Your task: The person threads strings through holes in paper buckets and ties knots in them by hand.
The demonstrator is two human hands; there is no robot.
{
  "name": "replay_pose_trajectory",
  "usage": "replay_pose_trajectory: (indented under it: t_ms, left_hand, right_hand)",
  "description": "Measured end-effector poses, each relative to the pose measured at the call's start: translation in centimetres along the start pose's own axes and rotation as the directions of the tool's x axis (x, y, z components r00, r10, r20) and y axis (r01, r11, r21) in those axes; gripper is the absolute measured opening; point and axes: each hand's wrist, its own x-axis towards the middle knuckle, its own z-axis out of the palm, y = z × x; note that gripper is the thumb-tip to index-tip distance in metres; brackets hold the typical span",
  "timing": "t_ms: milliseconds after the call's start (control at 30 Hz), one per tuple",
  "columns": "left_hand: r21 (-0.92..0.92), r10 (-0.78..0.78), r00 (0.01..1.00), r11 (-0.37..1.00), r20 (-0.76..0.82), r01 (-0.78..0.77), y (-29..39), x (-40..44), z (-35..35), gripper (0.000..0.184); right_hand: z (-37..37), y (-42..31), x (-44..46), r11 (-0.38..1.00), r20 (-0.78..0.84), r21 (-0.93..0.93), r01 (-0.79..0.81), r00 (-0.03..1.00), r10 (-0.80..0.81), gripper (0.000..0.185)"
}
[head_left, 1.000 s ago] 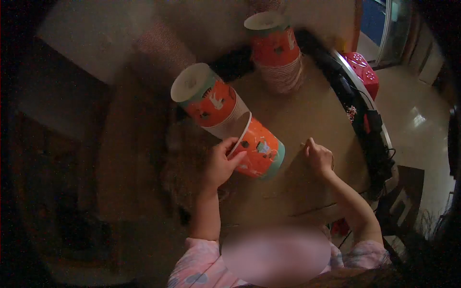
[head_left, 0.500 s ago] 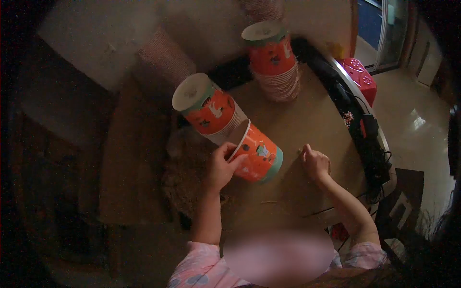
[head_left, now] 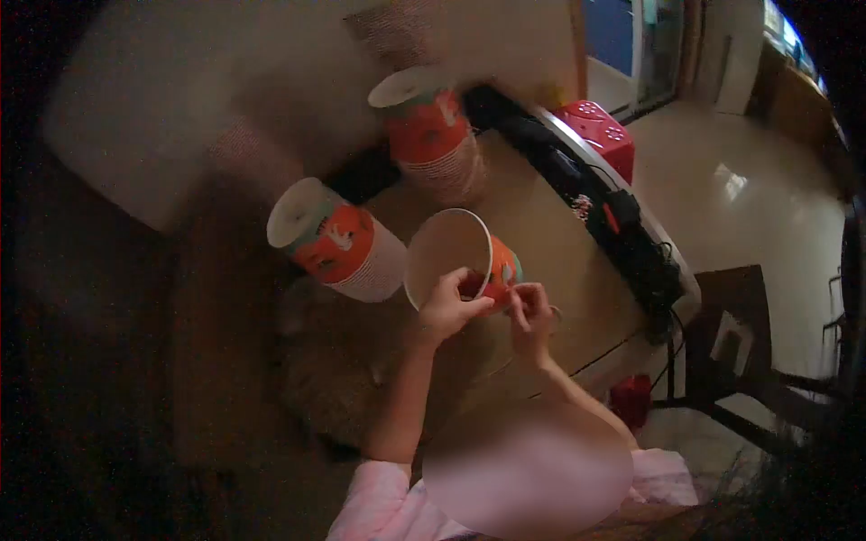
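Observation:
A large orange paper cup (head_left: 448,248) with a teal base is tilted on its side, its white mouth turned towards me. My left hand (head_left: 454,309) grips its rim, fingers inside and thumb outside. Against the outer wall, close to the base, my right hand (head_left: 532,314) has its thumb and fingertips pinched together; whatever is between them is too small to make out. Left of the cup, a leaning stack of matching cups (head_left: 341,245) stands upside down. Another upside-down stack (head_left: 428,126) is farther back.
The brown tabletop (head_left: 541,212) has a dark border with black cables and devices (head_left: 622,209) along its right side. A red stool (head_left: 595,133) stands beyond that edge. At lower right are a black chair (head_left: 735,329) and a red object (head_left: 630,401).
My left hand has turned the cup so its mouth faces me. My right hand has come in from the right to the cup's wall. The view has swung to the right.

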Motion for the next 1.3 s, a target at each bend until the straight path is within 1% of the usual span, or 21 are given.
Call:
replay_pose_trajectory:
  t_ms: [33,67,133,167,233,267,333,367,433,567,667,733,767,867,933,1067,1133,1233,1300]
  left_hand:
    - [-0.14,0.033,0.998,0.99,0.049,-0.026,-0.7,0.6,0.3,0.024]
    - [-0.28,0.072,0.993,0.959,0.091,-0.044,-1.1,0.9,0.4,0.024]
    - [-0.188,0.009,0.993,0.982,0.119,0.013,-0.8,1.2,0.4,0.028]
    - [-0.139,-0.022,0.992,0.99,0.128,0.04,-0.6,1.3,0.4,0.03]
    - [-0.09,-0.046,0.992,0.994,0.118,0.057,-0.4,1.2,0.5,0.028]
    - [-0.068,-0.061,0.992,0.995,0.11,0.068,-0.3,1.1,0.6,0.026]
    - [-0.104,-0.089,0.991,0.99,0.097,0.099,0.4,1.0,0.8,0.024]
    - [-0.122,-0.105,0.99,0.986,0.089,0.115,0.6,0.9,0.9,0.023]
    - [-0.081,-0.122,0.989,0.988,0.081,0.128,1.1,1.0,1.1,0.021]
    - [-0.051,-0.12,0.989,0.991,0.081,0.124,0.2,2.0,1.7,0.018]
    - [-0.007,-0.06,0.998,0.998,0.004,0.06,-0.1,2.3,2.4,0.016]
    - [0.044,-0.06,0.998,0.997,-0.018,0.061,0.1,2.4,2.7,0.015]
    - [0.07,-0.058,0.998,0.996,-0.03,0.06,0.1,2.4,2.8,0.014]
    - [0.059,-0.084,0.996,0.995,-0.038,0.086,-0.1,2.9,2.9,0.013]
    - [0.0,-0.104,0.994,0.995,-0.014,0.104,0.3,2.8,2.8,0.014]
    - [-0.074,-0.109,0.993,0.991,0.04,0.111,0.7,2.8,2.4,0.018]
    - [-0.067,-0.102,0.994,0.992,0.043,0.104,0.1,3.2,2.3,0.019]
    - [-0.051,-0.097,0.995,0.994,0.036,0.099,-0.5,3.6,2.3,0.019]
    - [-0.041,-0.093,0.995,0.995,0.03,0.095,-0.5,3.6,2.3,0.018]
  right_hand:
    - [0.2,-0.1,-0.7,0.998,-0.021,0.059,-0.002,1.0,0.004,0.008]
    - [0.3,-0.3,-1.1,0.997,-0.021,0.07,-0.034,0.999,0.036,0.007]
    - [0.4,-1.6,-1.2,0.99,-0.021,0.106,-0.088,0.996,0.091,0.007]
    - [0.3,-2.5,-1.3,0.995,-0.021,0.081,-0.06,0.998,0.062,0.009]
    - [0.1,-4.5,-1.4,1.0,-0.014,0.025,-0.012,1.0,0.012,0.012]
    - [0.1,-4.6,-1.5,1.0,-0.015,0.031,0.003,1.0,-0.003,0.012]
    - [0.1,-4.7,-1.6,0.999,-0.015,0.043,0.032,0.999,-0.031,0.013]
    - [0.0,-4.9,-1.6,0.996,-0.007,0.021,0.089,0.996,-0.089,0.013]
    - [0.1,-5.9,-1.5,0.98,0.014,-0.02,0.2,0.98,-0.2,0.013]
    - [-0.2,-5.9,-1.3,0.979,0.004,0.006,0.202,0.979,-0.202,0.013]
    - [-0.4,-5.9,-0.9,0.984,0.011,0.02,0.179,0.984,-0.18,0.012]
    - [-0.5,-5.9,-0.7,0.991,0.018,0.008,0.131,0.991,-0.131,0.012]
    - [-0.5,-5.9,-0.5,0.99,0.016,0.01,0.139,0.99,-0.139,0.012]
    - [-0.4,-5.6,-0.4,0.988,0.011,0.043,0.15,0.989,-0.15,0.011]
    - [-0.2,-5.3,-0.3,0.984,0.008,0.091,0.152,0.988,-0.153,0.011]
    - [-0.1,-4.4,0.1,0.984,0.016,0.047,0.174,0.984,-0.175,0.01]
    - [-0.1,-4.5,0.2,0.98,0.026,0.032,0.195,0.98,-0.196,0.01]
    - [-0.5,-4.7,0.3,0.954,0.072,-0.137,0.267,0.963,-0.26,0.008]
    - [-0.6,-4.0,0.4,0.934,0.101,-0.183,0.306,0.951,-0.292,0.011]
